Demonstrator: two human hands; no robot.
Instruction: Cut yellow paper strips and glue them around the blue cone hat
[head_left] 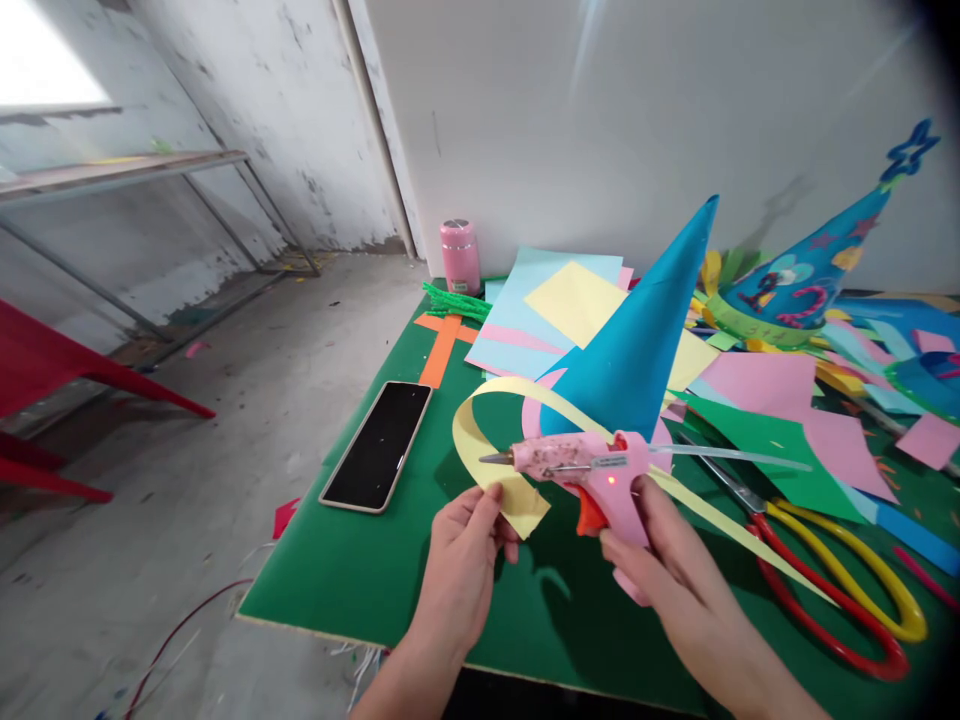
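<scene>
My left hand [466, 560] pinches a pale yellow paper strip [480, 440] close to one end. The strip curls up in a loop and runs behind the glue gun toward the right. In my right hand [675, 570] is a pink hot glue gun [581, 460], held by its handle, with a finger near the orange trigger. Its metal nozzle points left, just above the strip's end; whether they touch I cannot tell. A red light glows on the gun and a clear glue stick sticks out its back. Behind it stands a blue paper cone [630, 340] with pink paper around its base.
A phone [379, 445] lies at the table's left side. Large scissors [817, 570] with red and yellow handles rest at right. Farther back are a pink bottle [460, 255], green pipe cleaners [454, 302], coloured paper sheets [517, 300] and a decorated party hat [806, 280].
</scene>
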